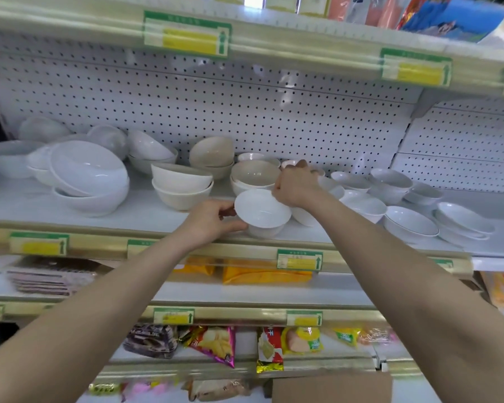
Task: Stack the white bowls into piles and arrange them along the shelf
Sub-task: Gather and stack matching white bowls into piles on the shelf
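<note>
while both bare arms reach up to the white metal shelf [140,210], the left hand [213,219] grips a small white glazed bowl [262,209] by its near-left side, thumb below and fingers curled round the wall. the bowl is tilted, its opening turned toward the camera, and it sits directly over a second small white bowl [264,231] standing near the shelf's front edge; whether the two touch cannot be told. the right hand [297,184] lies at the held bowl's far rim with fingers curled; whether it pinches the rim or merely touches it cannot be told. left of the hands: a leaning pile of large white bowls [90,181], then a pile of cream bowls [184,187], with beige bowls [213,158] behind, against the white perforated back panel [245,112]. right of the hands: loose shallow white bowls [410,222], some nested in twos. green-and-yellow price labels [186,33] line the shelf edges; snack packets [216,341] fill a lower shelf.
</note>
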### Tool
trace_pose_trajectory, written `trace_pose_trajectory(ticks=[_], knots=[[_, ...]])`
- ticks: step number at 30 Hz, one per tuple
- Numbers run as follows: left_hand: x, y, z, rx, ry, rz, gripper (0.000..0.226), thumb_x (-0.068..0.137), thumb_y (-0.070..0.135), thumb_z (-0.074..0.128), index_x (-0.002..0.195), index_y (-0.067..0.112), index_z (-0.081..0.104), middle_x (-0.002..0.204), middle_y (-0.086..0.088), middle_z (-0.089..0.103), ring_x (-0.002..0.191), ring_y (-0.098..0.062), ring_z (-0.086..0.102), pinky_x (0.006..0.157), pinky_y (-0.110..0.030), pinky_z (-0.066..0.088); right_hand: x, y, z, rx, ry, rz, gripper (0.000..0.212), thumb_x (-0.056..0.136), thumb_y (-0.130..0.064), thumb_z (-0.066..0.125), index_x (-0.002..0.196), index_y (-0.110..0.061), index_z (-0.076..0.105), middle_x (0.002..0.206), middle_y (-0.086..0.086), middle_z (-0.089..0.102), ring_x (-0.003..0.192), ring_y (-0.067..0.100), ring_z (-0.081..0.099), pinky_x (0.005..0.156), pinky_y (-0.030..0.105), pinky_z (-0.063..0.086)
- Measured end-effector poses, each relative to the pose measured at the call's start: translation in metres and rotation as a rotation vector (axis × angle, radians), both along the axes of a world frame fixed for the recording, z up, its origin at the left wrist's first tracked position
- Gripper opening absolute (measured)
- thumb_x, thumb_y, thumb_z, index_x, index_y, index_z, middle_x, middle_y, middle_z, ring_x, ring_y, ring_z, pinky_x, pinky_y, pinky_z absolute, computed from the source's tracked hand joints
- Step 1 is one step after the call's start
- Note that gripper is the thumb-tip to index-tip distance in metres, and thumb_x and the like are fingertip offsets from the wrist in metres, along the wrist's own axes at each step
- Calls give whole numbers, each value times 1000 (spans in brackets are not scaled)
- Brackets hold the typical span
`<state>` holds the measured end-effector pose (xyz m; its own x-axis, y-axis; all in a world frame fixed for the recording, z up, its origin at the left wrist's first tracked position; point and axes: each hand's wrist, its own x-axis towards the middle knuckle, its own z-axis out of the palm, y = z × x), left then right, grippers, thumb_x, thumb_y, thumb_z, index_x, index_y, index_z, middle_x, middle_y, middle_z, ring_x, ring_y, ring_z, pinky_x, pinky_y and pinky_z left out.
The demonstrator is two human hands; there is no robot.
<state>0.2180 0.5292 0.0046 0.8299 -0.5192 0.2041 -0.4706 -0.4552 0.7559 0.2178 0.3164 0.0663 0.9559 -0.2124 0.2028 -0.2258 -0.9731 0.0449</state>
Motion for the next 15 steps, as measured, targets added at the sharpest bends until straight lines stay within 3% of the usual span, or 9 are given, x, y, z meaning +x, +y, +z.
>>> trace_pose_trajectory(ticks=[2, 6, 10, 15], knots=[[2, -3, 1, 13, -9, -6, 71, 60, 62, 71, 122, 28, 68, 116, 8, 70, 109, -5, 63, 97, -37, 51, 1, 0, -1, -15, 15, -10, 28, 92, -21, 49, 115, -9, 60, 117, 7, 54, 125, 29, 34, 101, 49, 33], [9, -7, 2, 92, -35, -14, 53, 75, 46, 77, 124, 27, 67, 121, 7, 69, 112, -7, 61, 94, -33, 50, 0, 3, 2, 0, -14, -28, 30, 92, -18, 49, 118, -6, 56, 119, 7, 53, 124, 28, 34, 102, 46, 34], [14, -13, -1, 125, -58, -8, 46, 77, 47, 75, 118, 28, 69, 112, 8, 71, 107, -8, 63, 78, -25, 47, 3, 6, 4, -14, -37, -51, 32, 92, -17, 49, 121, -4, 53, 121, 9, 51, 125, 29, 34, 101, 45, 34], [17, -19, 1, 184, -57, 8, 61, 67, 65, 69, 116, 27, 69, 107, 6, 71, 99, -12, 64, 85, -37, 53, 10, 4, 3, -23, 6, -50, 30, 91, -19, 50, 118, -6, 55, 120, 7, 50, 122, 28, 33, 96, 44, 33]])
